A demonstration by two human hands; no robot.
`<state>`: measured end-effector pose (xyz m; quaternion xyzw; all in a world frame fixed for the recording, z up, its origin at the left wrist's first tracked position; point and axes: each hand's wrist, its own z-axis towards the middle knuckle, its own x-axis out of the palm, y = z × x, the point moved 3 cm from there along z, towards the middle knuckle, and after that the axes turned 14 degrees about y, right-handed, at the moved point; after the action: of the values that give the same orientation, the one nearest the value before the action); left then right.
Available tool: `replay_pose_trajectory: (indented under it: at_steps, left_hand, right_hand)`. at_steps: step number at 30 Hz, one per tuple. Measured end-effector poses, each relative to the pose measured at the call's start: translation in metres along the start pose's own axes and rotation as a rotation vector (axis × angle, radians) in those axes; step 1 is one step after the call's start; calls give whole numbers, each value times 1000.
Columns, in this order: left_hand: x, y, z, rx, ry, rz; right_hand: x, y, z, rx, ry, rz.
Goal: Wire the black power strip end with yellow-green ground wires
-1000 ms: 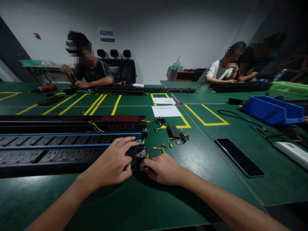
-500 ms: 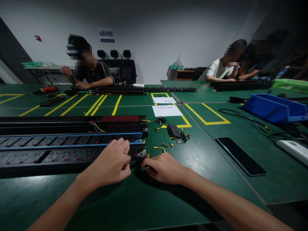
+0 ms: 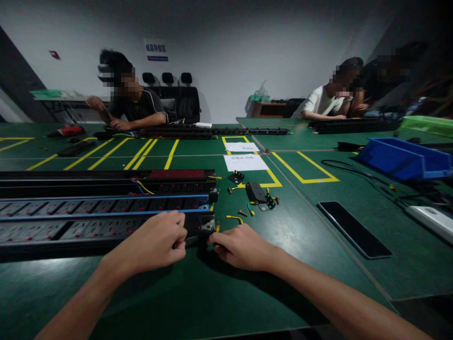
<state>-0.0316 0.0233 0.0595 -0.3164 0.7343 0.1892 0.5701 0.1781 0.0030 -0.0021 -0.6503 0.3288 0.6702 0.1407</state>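
Observation:
Several long black power strips lie side by side on the left, and the nearest power strip (image 3: 85, 231) has red-marked sockets and a metal-cornered right end. My left hand (image 3: 155, 238) is closed over its front edge, near that end. A dark, slim piece shows just right of my left fingers; what they grip is hidden. My right hand (image 3: 240, 246) is closed, with its curled fingertips at the strip's end beside a short yellow wire end (image 3: 217, 226). Whatever those fingers pinch is too small to make out. A blue-edged power strip (image 3: 106, 205) lies just behind.
Beyond my right hand are a yellow-ended wire (image 3: 234, 219), a screw (image 3: 242, 213) and a black bracket box (image 3: 255, 192). To the right are a phone (image 3: 354, 229), a white case (image 3: 432, 222) and a blue bin (image 3: 406, 158). Co-workers sit across the green table (image 3: 283, 293).
My left hand has slid a little left along the strip's front edge, away from its end. My right hand stays nearly in place. The co-worker at left has lowered the raised hand slightly.

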Motion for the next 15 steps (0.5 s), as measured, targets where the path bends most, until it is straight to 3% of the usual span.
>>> replay_pose_trajectory:
  at_steps: [8, 15]
  left_hand:
    - [0, 2, 0, -18, 62, -10]
    - [1, 5, 1, -15, 47, 12]
  right_hand:
    - [-1, 1, -1, 3, 20, 7]
    - [0, 1, 0, 4, 21, -3]
